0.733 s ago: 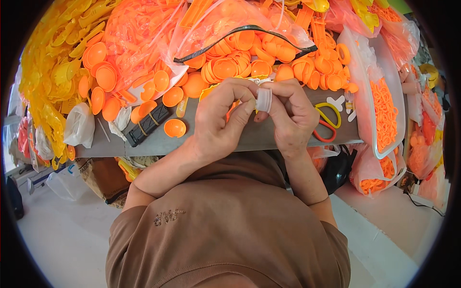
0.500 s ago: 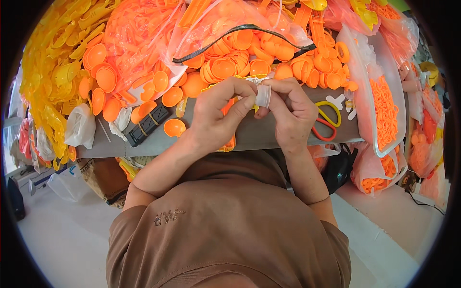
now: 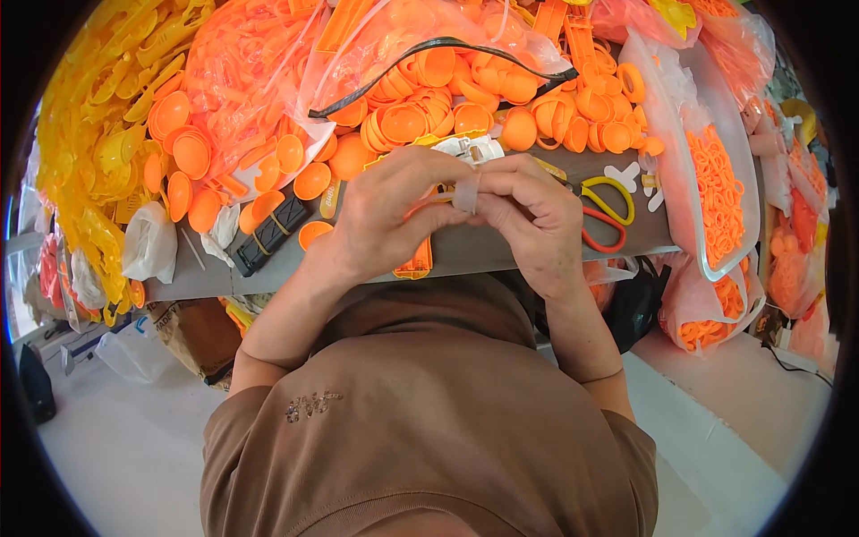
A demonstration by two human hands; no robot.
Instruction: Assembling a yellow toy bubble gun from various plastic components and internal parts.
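A small translucent whitish band point(image 3: 466, 193) is pinched between the fingertips of both hands, above the table's near edge. My left hand point(image 3: 389, 215) closes on its left side with thumb and bent fingers. Its right side is pinched by my right hand point(image 3: 537, 219). Just beyond the fingertips lies a white plastic part point(image 3: 472, 149) with yellow beside it, partly hidden by the hands. An orange plastic piece point(image 3: 416, 259) shows below my left hand at the edge, mostly covered. Scissors point(image 3: 617, 215) with yellow and red handles lie right of my right hand.
Orange half-round cups point(image 3: 403, 123) pile up beyond my hands, before a clear bag point(image 3: 255, 80) of orange parts. Yellow parts point(image 3: 107, 134) heap at left. A dark block with rubber bands point(image 3: 273, 234) lies nearer. On the right stands a clear bin point(image 3: 713, 275) of orange rings.
Both hands have come slightly lower and closer together. The whitish band has shifted down and left between the fingers, and the white part beyond is more exposed.
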